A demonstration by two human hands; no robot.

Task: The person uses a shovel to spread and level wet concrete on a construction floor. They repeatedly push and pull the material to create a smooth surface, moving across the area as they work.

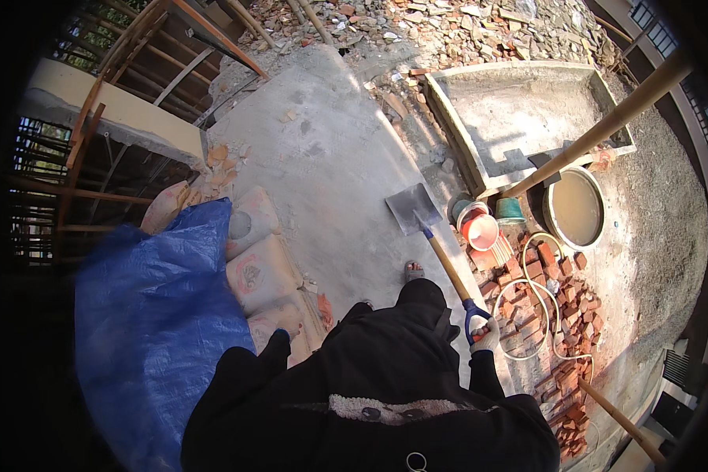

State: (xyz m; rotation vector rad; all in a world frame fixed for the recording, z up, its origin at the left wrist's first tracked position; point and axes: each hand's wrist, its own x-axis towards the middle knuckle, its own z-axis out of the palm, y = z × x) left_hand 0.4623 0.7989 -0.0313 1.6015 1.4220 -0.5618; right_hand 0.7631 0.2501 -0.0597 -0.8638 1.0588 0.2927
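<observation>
Well, R grip [486, 337] holds wooden-shaft shovel [448, 268], sq. metal blade [412, 209].

The shovel [448, 266] has a smooth, dull metal blade [411, 208], a bare wooden shaft [455, 277] and a plastic-looking grip [469, 306]. The tarpaulin [161, 307] is creased, glossy plastic sheeting; the sacks [264, 271] look matt and papery. The bricks [546, 253] are rough, the concrete floor [322, 157] matt, the bamboo pole [606, 126] smooth.
</observation>
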